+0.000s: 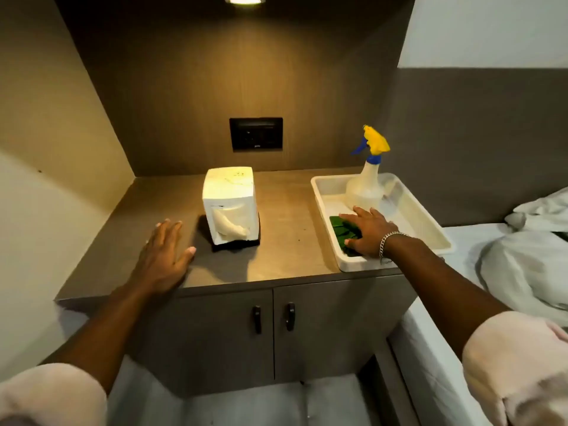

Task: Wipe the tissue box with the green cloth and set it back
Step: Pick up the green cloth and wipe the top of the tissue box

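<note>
Your right hand [367, 232] lies at centre right of the frame, fingers spread flat over the green cloth [342, 230] in the near end of the white tray [427, 219]; it presses on the cloth rather than pinching it, so I judge you are about to gather it up. Your left hand [164, 255] hovers open and empty at lower left of centre, fingers splayed, near the tissue box [230, 207] but apart from it, probably ready to steady or lift the box for wiping. The box stands upright mid-frame on a dark base on the worktop [285, 241], a tissue hanging from its front slot. A spray bottle [367, 179] stands in the tray's far end, just behind the cloth.
</note>
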Action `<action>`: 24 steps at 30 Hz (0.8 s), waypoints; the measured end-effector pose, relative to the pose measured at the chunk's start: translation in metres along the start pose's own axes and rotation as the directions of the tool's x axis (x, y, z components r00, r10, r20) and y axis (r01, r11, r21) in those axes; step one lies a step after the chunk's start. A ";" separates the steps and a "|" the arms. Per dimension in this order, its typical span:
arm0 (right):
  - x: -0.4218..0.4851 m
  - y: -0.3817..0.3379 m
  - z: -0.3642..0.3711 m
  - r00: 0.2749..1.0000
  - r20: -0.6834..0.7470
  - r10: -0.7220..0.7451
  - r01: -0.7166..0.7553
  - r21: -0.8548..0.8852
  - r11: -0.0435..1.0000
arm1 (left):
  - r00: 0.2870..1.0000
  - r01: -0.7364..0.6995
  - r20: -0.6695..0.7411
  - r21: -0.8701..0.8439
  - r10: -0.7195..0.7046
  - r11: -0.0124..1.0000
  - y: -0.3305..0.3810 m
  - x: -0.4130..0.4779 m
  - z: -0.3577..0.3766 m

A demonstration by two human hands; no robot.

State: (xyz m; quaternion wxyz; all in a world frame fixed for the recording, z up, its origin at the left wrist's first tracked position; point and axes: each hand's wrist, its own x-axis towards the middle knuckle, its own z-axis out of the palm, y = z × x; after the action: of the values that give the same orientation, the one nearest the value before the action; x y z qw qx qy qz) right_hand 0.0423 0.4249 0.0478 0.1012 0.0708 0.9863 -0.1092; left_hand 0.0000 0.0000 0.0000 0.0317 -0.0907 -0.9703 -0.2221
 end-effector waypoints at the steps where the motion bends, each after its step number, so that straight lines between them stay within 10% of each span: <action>1: 0.005 0.003 0.002 0.999 0.049 0.002 -0.001 -0.019 1.000 | 0.999 0.025 0.033 0.026 -0.026 0.999 -0.003 0.002 0.007; 10: 0.019 -0.001 0.011 0.999 -0.004 0.034 -0.034 0.028 0.999 | 0.994 0.010 0.100 0.349 -0.049 0.937 -0.016 0.012 0.031; 24: -0.005 -0.024 -0.047 0.928 -0.370 -0.050 0.150 0.247 0.957 | 0.990 -0.008 0.143 0.142 -0.013 0.990 -0.012 0.024 0.001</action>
State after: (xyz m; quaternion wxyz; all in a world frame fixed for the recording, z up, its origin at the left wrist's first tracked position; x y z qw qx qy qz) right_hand 0.0350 0.4115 0.0984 -0.0977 0.0521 0.9660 -0.2335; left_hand -0.0261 -0.0067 -0.0038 -0.0324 -0.1026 -0.9835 -0.1451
